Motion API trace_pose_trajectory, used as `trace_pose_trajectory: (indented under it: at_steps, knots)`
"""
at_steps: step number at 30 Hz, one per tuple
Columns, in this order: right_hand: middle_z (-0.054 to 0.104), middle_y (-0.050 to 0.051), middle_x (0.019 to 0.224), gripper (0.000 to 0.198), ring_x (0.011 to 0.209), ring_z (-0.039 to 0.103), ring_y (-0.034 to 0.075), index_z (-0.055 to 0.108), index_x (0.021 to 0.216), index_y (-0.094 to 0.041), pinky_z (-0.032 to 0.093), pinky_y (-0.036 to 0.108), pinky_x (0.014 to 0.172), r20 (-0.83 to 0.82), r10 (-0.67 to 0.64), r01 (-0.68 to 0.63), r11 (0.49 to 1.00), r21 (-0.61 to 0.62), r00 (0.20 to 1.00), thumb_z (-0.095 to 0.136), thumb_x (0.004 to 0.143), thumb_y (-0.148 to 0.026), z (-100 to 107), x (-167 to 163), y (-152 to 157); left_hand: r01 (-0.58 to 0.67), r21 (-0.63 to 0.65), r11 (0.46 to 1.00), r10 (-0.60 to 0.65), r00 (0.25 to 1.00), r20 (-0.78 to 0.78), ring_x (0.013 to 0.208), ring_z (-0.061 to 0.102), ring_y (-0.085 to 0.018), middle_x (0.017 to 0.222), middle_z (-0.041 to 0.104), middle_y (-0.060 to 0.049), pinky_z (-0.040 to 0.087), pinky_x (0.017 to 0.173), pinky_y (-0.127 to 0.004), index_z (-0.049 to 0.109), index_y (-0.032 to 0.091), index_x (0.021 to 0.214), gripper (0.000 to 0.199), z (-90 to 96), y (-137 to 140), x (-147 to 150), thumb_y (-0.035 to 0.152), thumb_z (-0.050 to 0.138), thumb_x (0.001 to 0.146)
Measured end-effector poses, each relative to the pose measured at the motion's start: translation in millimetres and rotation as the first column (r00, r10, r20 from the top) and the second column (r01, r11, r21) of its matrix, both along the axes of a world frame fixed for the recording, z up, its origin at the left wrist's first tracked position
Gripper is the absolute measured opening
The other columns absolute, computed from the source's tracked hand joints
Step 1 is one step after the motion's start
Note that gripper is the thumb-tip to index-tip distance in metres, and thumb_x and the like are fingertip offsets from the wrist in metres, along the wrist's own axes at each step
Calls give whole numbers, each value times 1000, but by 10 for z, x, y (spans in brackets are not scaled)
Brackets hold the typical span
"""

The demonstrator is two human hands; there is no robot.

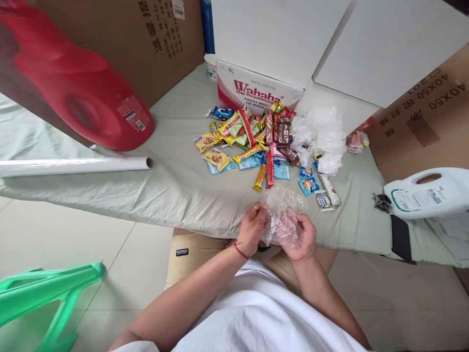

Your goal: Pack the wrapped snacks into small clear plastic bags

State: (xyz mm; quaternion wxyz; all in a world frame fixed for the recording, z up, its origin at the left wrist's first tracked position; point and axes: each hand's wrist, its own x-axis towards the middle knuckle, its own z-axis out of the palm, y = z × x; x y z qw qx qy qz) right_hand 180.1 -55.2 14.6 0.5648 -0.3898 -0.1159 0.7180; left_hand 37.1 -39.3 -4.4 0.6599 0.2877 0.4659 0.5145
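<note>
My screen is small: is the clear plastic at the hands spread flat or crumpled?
Crumpled: creases and shiny folds show across the clear plastic between the left hand and right hand.

Clear bag [284,199]: thin plastic, glossy, crinkled. Snack packets [250,152]: glossy, creased film. Cloth [183,171]: matt, wrinkled. Red jug [106,93]: smooth plastic. Brown carton [172,63]: matt cardboard.

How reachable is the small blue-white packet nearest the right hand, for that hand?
Likely yes: only bare cloth shows between right hand and packet. It's holding clear plastic, though, so it may need to let go first.
</note>
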Motion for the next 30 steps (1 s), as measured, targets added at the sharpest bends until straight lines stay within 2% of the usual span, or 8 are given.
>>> trace_pose_trajectory:
  at_steps: [6,14,18,20,22,26,28,30]
  knots:
    - [46,-9,56,25,40,37,4,50,72,-21,36,15,36,-56,2,-3,999,-32,998,75,72,-25,-27,122,-68,-1,238,971,96,916,-390,59,32,-12,61,35,6,30,57,-27,40,23,68,53,-78,37,-255,66,54,95]
    - [47,-8,60,30,48,45,7,50,75,-23,43,17,44,168,-164,175,983,-49,972,77,65,-29,-28,465,-33,-120,120,985,161,882,-442,49,40,-12,52,46,4,33,51,-27,44,24,65,52,-145,219,-616,64,47,99]
    - [50,-7,62,35,45,37,6,48,72,-22,29,18,41,397,-6,28,998,-51,918,80,65,-35,-17,752,19,-43,81,996,77,875,-478,46,34,-11,49,40,6,26,47,-27,46,23,64,49,-135,422,-982,62,58,91]
    - [52,-5,63,36,48,38,7,49,70,-22,27,20,43,603,146,-118,989,-86,785,79,70,-42,-65,878,41,32,105,994,34,816,-576,48,35,-11,50,40,6,26,49,-27,52,22,67,45,-133,479,-1104,60,58,91]
    - [53,-4,61,36,53,43,10,52,69,-22,31,23,49,807,245,-240,962,-132,537,75,75,-49,-129,977,79,98,139,985,24,729,-685,52,39,-12,53,43,6,30,53,-27,60,22,73,41,-145,493,-1153,58,54,93]
    - [64,2,75,29,65,52,16,66,81,-21,41,29,63,997,51,-214,976,-39,55,68,81,-50,-139,1032,234,130,163,978,44,634,-772,60,50,-17,56,49,4,38,61,-28,73,21,100,40,-207,434,-1099,53,48,96]
    - [67,3,80,26,66,52,17,69,85,-22,42,30,66,994,-112,-147,983,109,-13,65,85,-47,-57,940,343,104,178,979,72,636,-769,61,52,-19,56,50,3,40,63,-28,74,21,108,42,-225,385,-1053,52,49,96]
    - [66,2,78,22,64,50,16,71,85,-22,41,29,65,977,-205,-209,955,213,56,65,89,-44,42,757,466,76,210,975,107,668,-736,62,54,-19,58,53,2,41,64,-28,75,20,112,42,-219,330,-1018,51,52,95]
